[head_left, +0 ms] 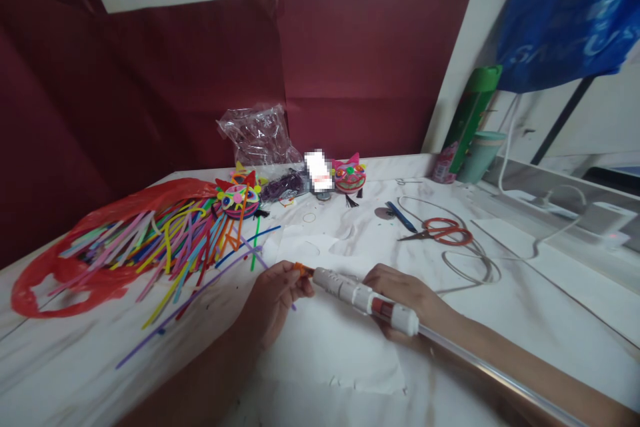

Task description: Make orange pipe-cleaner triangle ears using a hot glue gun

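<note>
- The left hand (pixel 280 290) pinches an orange piece (pixel 300 267) between its fingertips, right at the gun's nozzle and above the paper (pixel 335 347) on the table (pixel 60 367).
- The right hand (pixel 403 290) is closed around the glue gun (pixel 350 290), though the gun hides most of its grip.
- The orange piece looks small and very light, probably soft; a fingertip pinch at the edge farthest from the nozzle should suit it. Its full shape is hidden.
- The gun looks stiff and fairly light, its plastic body smooth; the handle is the place to hold, since the nozzle is likely hot.
- The glue stick (pixel 490 367) juts far out behind, along the right forearm. It seems slick and slightly bendy, and its length probably makes the gun tail-heavy.
</note>
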The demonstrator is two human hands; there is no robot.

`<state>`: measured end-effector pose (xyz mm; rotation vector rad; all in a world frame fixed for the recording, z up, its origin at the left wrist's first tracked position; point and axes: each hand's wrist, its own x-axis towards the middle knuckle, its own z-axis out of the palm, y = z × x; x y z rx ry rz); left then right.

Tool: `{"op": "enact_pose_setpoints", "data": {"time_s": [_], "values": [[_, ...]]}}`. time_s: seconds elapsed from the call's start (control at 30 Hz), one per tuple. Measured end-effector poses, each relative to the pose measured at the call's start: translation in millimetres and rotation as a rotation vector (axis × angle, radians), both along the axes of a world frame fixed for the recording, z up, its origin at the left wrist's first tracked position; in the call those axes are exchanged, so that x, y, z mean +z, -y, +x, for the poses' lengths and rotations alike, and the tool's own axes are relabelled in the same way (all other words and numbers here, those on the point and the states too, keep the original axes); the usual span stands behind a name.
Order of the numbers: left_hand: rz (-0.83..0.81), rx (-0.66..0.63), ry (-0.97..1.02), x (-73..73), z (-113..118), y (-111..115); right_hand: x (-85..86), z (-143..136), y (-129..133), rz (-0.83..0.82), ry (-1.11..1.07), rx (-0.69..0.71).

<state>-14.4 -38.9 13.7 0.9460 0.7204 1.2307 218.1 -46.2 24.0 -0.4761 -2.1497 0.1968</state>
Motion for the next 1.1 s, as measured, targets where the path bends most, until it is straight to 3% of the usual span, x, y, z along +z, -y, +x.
{"op": "enact_pose_setpoints", "data": {"time_s": [1.1], "values": [[0.016,0.007,-0.044,3.4,0.6,2.8,-2.9,4.2,-4.6,0.004,0.070,0.045]]}}
